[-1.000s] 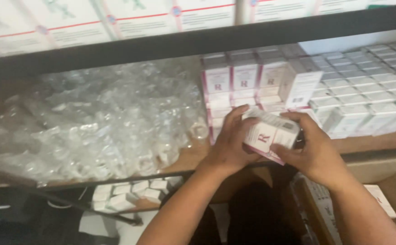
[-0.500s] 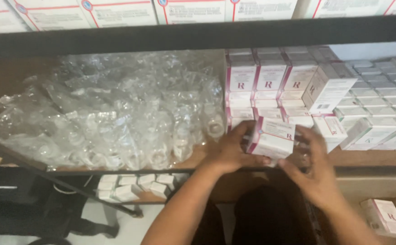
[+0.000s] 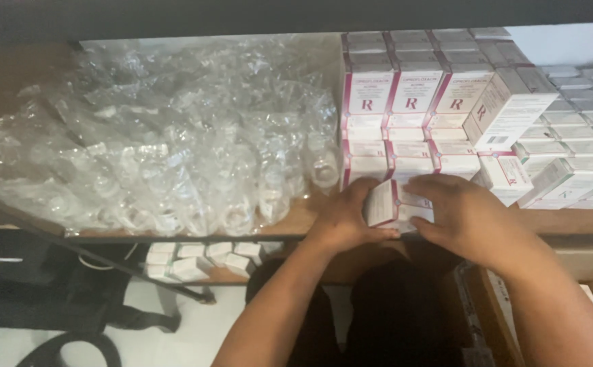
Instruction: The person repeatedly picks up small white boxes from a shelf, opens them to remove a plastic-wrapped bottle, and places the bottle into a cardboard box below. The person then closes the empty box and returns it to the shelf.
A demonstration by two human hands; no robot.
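Both hands grip a small white box with a pink stripe [image 3: 395, 204] at the front edge of a wooden shelf [image 3: 296, 221]. My left hand [image 3: 344, 221] holds its left side, fingers curled over the top. My right hand [image 3: 463, 217] covers its right side and top. The box sits just in front of stacked rows of matching white and pink boxes [image 3: 412, 102]. One box [image 3: 507, 109] in the stack leans tilted to the right.
A large heap of clear plastic bags with small clear containers [image 3: 160, 143] fills the shelf's left half. More white boxes [image 3: 575, 156] lie in rows at the right. A lower shelf holds several small white boxes [image 3: 201, 258]. Black cables [image 3: 72, 333] lie on the floor.
The view has tilted down and the shelf's upper edge moved up. Both hands brought the box lower and nearer the shelf's front edge, in front of the stack.
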